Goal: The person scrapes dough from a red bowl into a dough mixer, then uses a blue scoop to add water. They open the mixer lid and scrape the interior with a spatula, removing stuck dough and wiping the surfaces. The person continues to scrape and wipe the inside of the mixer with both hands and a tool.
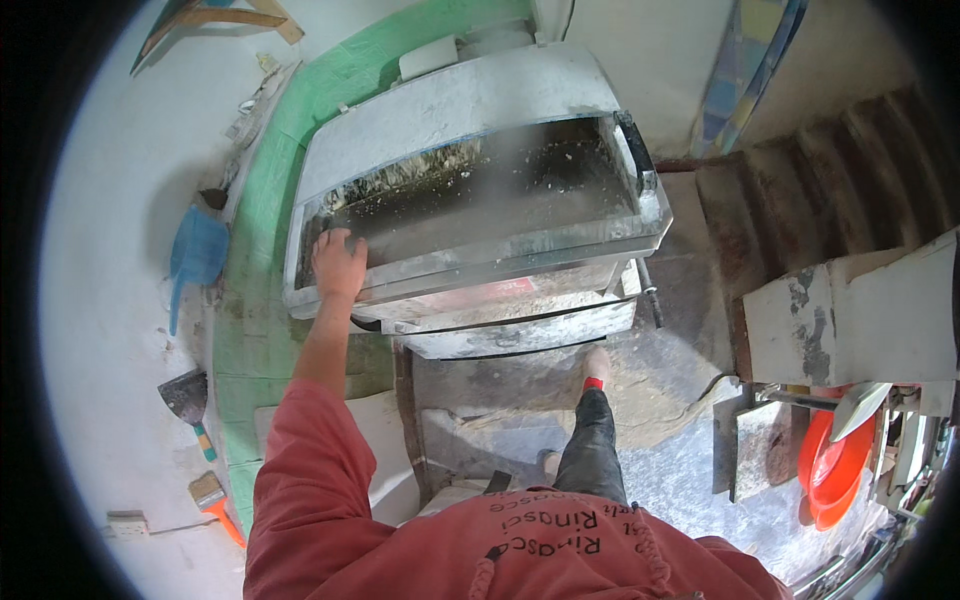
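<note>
My left hand (341, 264) reaches over the front left corner of a white, powder-dusted machine (465, 90) that looks like a dough mixer. Its fingers bend down past the front rim (480, 268) into the trough, beside a dark part at the left end. Whether they grip anything is hidden. The wide trough (480, 217) stands uncovered, its inside dark, with white crumbs along the back wall and a pale haze over it. A black handle (636, 154) sits at the trough's right end. My right hand is out of view.
A blue scoop (198, 244), a scraper (186, 397) and a brush (210, 499) hang along the left wall. Green tiling (255, 315) edges the machine. Stairs (817, 180) rise at right, above orange-red basins (844, 472). A lever (651, 292) juts from the machine's right side.
</note>
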Motion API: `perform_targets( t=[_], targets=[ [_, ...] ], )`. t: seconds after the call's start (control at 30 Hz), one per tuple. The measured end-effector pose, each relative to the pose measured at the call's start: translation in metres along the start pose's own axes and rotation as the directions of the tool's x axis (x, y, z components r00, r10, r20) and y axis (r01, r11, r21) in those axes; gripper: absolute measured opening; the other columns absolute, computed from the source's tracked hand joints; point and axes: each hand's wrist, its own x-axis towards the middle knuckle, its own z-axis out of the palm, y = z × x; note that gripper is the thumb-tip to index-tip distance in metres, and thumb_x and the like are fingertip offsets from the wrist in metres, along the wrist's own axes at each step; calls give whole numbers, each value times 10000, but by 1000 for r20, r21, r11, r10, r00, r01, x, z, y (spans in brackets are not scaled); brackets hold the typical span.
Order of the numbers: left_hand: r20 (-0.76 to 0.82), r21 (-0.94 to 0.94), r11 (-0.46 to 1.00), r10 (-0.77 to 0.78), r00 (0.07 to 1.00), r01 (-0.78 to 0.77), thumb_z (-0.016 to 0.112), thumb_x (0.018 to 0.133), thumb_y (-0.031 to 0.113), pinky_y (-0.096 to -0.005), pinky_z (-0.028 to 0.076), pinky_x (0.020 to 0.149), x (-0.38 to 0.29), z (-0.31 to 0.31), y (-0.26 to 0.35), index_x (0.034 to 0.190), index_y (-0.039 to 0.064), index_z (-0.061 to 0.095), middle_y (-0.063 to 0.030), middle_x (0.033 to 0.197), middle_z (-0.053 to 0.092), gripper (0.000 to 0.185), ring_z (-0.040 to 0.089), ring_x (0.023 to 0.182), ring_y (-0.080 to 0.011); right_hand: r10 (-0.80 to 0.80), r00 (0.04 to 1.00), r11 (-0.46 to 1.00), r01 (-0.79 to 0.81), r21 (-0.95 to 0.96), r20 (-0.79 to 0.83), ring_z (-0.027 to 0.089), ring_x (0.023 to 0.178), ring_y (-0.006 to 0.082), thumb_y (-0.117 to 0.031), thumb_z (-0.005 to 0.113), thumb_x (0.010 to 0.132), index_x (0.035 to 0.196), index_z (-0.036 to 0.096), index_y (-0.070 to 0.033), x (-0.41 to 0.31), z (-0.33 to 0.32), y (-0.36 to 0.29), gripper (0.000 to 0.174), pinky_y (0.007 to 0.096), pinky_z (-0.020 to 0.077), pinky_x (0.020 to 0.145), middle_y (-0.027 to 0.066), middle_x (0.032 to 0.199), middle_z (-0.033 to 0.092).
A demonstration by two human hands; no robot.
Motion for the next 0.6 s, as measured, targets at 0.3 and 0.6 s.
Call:
perform_targets(
  t=[0.3, 0.6],
  targets=[
    [-35, -11, 1000, 6, 999, -7, 625, 773, 259, -444, 398, 914, -3, -4, 5, 1005, 73, 592, -128, 1084, 558, 299, 497, 1067, -328, -347, 919, 885, 387, -258, 186, 617, 832, 229, -235, 557, 762, 881, 652, -111, 38, -33, -21, 196, 364, 508, 747, 78, 840, 635],
    [-33, -106, 994, 2, 999, -6, 614, 736, 210, -474, 360, 933, -6, -13, 10, 981, 26, 563, -170, 1062, 537, 311, 476, 1054, -362, -344, 836, 812, 36, -582, -427, 636, 825, 300, -227, 533, 804, 865, 693, -91, 109, -378, -15, 219, 439, 511, 691, 111, 911, 666]
  ],
)
